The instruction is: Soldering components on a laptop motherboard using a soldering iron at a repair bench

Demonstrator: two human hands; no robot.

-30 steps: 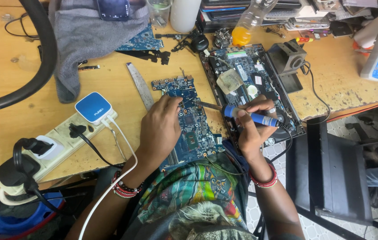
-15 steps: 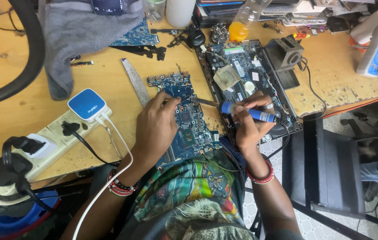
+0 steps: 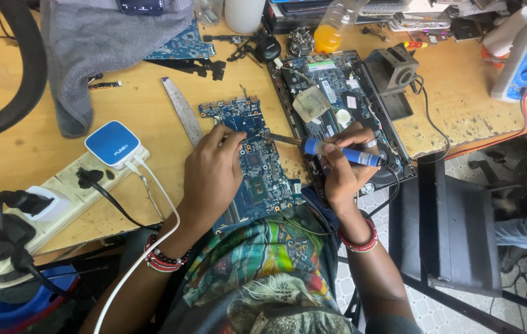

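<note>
Board (image 3: 257, 167), blue, lies flat under the left hand (image 3: 211, 176), whose curled fingertips press it, while the right hand (image 3: 341, 167) is clamped around a soldering iron (image 3: 331, 150).

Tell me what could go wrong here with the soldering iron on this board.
The soldering iron in the right hand has its tip close to the left hand's fingertips on the blue circuit board, so a slip could burn them. The board overhangs the table edge toward the lap and could tip. The iron's cord might snag.
</note>
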